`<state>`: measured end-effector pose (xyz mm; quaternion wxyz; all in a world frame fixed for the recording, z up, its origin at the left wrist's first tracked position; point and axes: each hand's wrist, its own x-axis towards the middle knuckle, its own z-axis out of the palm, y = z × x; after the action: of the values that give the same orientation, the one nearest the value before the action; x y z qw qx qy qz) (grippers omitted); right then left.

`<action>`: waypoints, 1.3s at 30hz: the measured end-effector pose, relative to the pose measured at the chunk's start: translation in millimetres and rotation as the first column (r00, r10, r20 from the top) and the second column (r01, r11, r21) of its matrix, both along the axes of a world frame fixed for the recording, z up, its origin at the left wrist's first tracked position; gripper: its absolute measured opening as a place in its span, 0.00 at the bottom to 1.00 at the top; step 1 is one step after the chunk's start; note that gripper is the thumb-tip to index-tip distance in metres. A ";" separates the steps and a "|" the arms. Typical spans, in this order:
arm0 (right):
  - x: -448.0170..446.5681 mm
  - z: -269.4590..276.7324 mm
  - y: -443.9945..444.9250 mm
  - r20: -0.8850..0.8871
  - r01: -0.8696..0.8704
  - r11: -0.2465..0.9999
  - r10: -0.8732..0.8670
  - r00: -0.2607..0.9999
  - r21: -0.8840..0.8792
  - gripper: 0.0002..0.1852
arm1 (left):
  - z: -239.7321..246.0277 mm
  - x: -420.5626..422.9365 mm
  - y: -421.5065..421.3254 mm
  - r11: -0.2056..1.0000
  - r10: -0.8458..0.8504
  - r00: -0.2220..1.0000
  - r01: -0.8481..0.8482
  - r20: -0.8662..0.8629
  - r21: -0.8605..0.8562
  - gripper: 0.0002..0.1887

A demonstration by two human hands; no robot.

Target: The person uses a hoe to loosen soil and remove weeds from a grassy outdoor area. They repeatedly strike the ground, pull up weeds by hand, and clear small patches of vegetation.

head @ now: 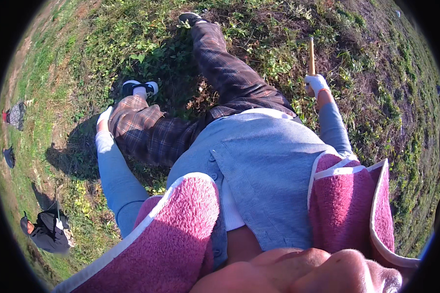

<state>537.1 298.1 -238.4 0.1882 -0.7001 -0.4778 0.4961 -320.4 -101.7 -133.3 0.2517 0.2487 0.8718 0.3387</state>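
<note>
My right hand (317, 84), in a white glove with an orange-red band at the wrist, is closed around a wooden handle. This handle belongs to a hand tool (311, 56) that points away from me over low weeds. What looks like a thin blade at its far end is hard to make out against the plants. On the other side my left hand (104, 116), also white-gloved, lies against the outer side of my bent left knee (132, 113) in plaid trousers. Its fingers are seen edge-on and run together, so I cannot tell their spread.
Leafy weeds (150, 47) and dry stems cover the ground around my shoes. At lower left a person (51, 230) in dark clothes and a cap bends over with a long-handled tool. A patterned grey thing (16, 115) and a small dark thing (9, 156) stand farther off.
</note>
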 end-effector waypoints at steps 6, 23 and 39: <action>31.4 -50.3 3.1 -0.134 0.160 0.974 -0.182 0.974 -0.160 0.04 | 1.9 41.6 18.2 0.929 0.071 0.888 -0.225 0.454 0.295 0.23; 9.8 -11.5 17.6 -0.081 0.132 0.933 -0.168 0.982 -0.334 0.06 | 0.7 52.3 -31.5 0.882 0.030 0.978 -0.123 0.205 0.455 0.19; -59.5 -56.5 48.1 -0.828 0.174 0.863 -0.504 0.247 -0.474 0.07 | 36.3 66.1 10.3 0.966 -0.078 0.964 0.010 -0.253 -0.258 0.34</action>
<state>477.6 346.2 -294.9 0.4278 -0.3903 -0.0389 0.8143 -254.3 -91.4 -97.0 0.1721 0.2760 0.9279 0.1825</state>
